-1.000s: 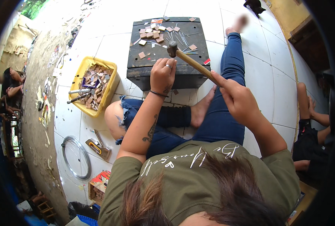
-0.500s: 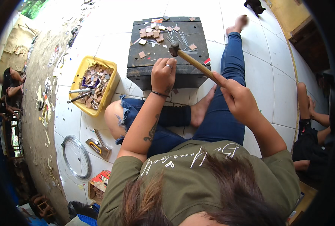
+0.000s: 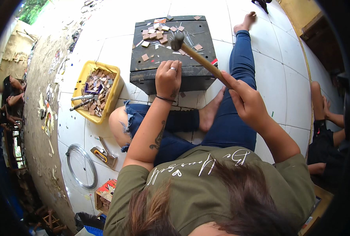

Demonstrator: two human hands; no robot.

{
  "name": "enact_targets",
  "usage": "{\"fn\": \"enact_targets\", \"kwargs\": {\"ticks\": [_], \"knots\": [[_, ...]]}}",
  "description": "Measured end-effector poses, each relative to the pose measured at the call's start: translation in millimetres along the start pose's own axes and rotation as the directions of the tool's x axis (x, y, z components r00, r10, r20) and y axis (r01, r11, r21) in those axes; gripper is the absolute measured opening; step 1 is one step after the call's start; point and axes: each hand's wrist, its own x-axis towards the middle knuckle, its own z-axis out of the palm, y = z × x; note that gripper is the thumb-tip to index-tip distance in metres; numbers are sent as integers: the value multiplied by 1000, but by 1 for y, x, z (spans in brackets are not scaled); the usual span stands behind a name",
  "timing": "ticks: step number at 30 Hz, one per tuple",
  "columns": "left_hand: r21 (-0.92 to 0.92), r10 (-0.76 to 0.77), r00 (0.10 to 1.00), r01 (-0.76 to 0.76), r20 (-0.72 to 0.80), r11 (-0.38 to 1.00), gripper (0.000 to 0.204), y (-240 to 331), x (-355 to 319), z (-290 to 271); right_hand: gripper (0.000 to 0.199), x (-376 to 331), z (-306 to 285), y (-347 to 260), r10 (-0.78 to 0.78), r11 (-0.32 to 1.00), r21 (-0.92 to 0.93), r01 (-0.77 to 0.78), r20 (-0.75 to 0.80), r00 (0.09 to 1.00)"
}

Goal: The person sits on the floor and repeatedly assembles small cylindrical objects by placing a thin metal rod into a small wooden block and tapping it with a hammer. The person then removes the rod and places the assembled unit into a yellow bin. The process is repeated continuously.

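Observation:
My right hand [image 3: 247, 102] is closed round the wooden handle of a hammer [image 3: 202, 59]. Its blurred metal head hangs above the black block [image 3: 141, 76], beyond and to the right of my left hand [image 3: 168, 76]. That left hand rests at the block's near edge with its fingers curled together; what they pinch is too small and hidden to make out. On the block's top lie several small square wooden pieces [image 3: 159, 35] in a loose group, and thin metal rods or wires [image 3: 188, 39] are scattered to their right.
On the tiled floor to the left stands a yellow basin [image 3: 117, 96] full of small wooden pieces, with pliers-like tools [image 3: 82, 100] across its rim. Nearer lie a wire coil [image 3: 95, 173], a hand saw [image 3: 104, 157] and a red box [image 3: 104, 188]. Another person's legs [image 3: 320, 129] are at right.
The hammer head has risen from just above my left fingers and looks larger and blurred. My left hand stays at the block's edge. The whole view has shifted slightly.

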Motion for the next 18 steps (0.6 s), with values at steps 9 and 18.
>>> {"fn": "enact_targets", "kwargs": {"ticks": [9,18], "knots": [[-75,-100,995,101,21,992,6,0,0,-6,49,8,3,18,126,981,155,-118,-42,991],[-109,-532,830,520,-171,847,13,-82,-20,-99,46,72,48,99,216,881,-397,-258,-148,965]]}}
